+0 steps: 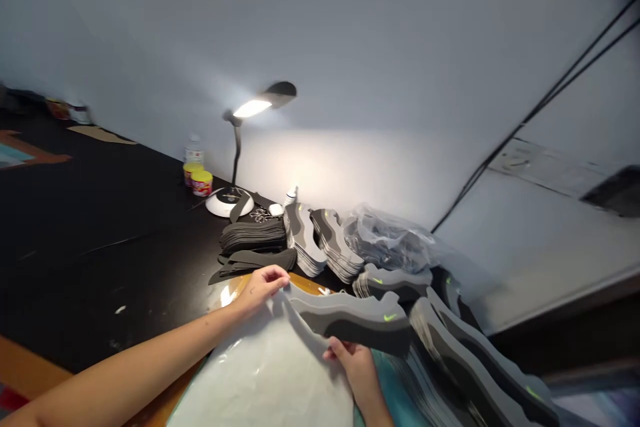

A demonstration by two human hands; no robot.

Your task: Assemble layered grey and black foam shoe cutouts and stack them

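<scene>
Currently, one layered foam cut-out (353,323), shaped like a wavy shoe sole in grey and black with a neon-green swoosh, is raised between both hands above a translucent plastic sheet (260,373).

Right hand (353,370): fingers closed on the cut-out's lower edge, holding it.

Left hand (260,288): fingers curled and narrow, just beside the cut-out's left tip, above the sheet's upper edge; whether they grip the sheet, the foam or neither cannot be told.

Nearby: a tan wooden board (305,283) lies partly under the sheet, on a black tabletop (110,260). To the right of the hands, a tilted stack of matching cut-outs (465,360) leans beside a teal surface (387,380), with a smaller stack of cut-outs (393,282) behind it.

Toward the wall: two stacks of grey wavy pieces (317,240), a pile of black foam strips (253,237) and a clear plastic bag (385,240) holding dark contents. Farther back stand a lit desk lamp (253,108) on a round white base (229,203), a plastic bottle (194,150) and two yellow-lidded cans (199,180).
</scene>
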